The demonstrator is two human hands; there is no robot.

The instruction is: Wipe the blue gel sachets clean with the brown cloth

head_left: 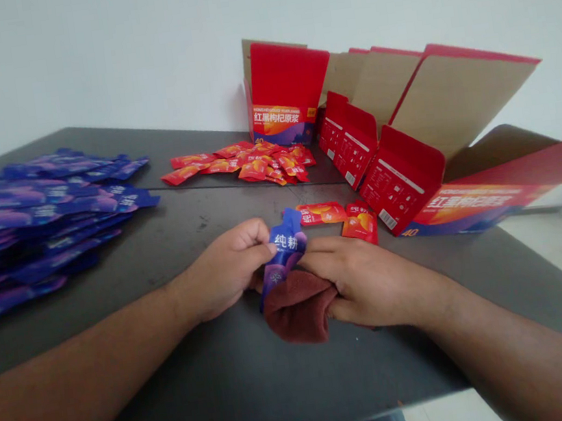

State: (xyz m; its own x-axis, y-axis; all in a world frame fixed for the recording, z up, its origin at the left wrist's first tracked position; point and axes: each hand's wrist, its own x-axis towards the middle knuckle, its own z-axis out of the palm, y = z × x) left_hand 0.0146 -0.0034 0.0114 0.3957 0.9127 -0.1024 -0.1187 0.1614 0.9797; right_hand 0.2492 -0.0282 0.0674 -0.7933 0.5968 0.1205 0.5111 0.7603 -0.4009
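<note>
A blue-purple sachet (285, 241) with white lettering stands tilted between my two hands, over the front middle of the table. My left hand (234, 265) pinches its left edge between thumb and fingers. Bunched in my right hand (359, 273) is a brown-red cloth (301, 308), which lies against the sachet's lower part and hides it. Just beyond my hands are two red-orange sachets, one flat (321, 213) behind the blue one and one (359, 223) to its right, close to my right knuckles.
Many blue-purple sachets (38, 215) are heaped at the left. A smaller pile of red-orange sachets (248, 161) lies at the back middle. Several open red cartons with raised flaps stand at the back and right, among them one box (282, 117) and another (467, 207) near the table's (220, 377) right edge.
</note>
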